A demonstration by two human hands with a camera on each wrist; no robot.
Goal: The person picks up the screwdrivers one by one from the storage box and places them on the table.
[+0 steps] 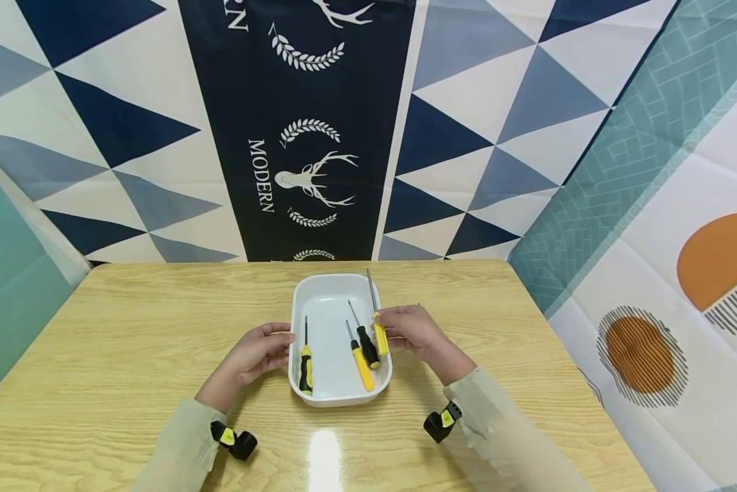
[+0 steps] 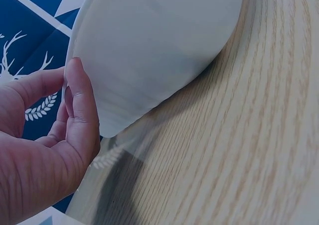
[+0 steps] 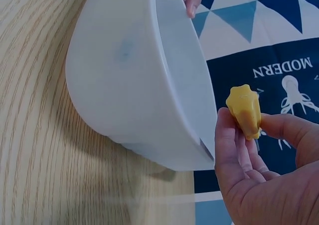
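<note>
A white plastic tray (image 1: 331, 401) stands on the table, its rim pinched at the left side between the thumb and fingers of my left hand (image 1: 264, 352). In the left wrist view, those fingers (image 2: 82, 100) lie along the tray's outer wall. My right hand (image 1: 413, 331) pinches a screwdriver by its yellow handle (image 1: 381, 339) over the tray's right rim, its long metal shaft pointing away. Inside lie a black-and-yellow screwdriver (image 1: 305, 372) on the left, and a yellow-handled screwdriver (image 1: 362, 367) and a black-handled screwdriver (image 1: 368, 348) on the right.
The wooden table (image 1: 159, 321) reaches out on both sides of the tray. Behind it hangs a patterned cloth (image 1: 319, 225) with triangles and a deer print. Another printed cloth (image 1: 639, 273) borders the right side. Each wrist wears a small black camera.
</note>
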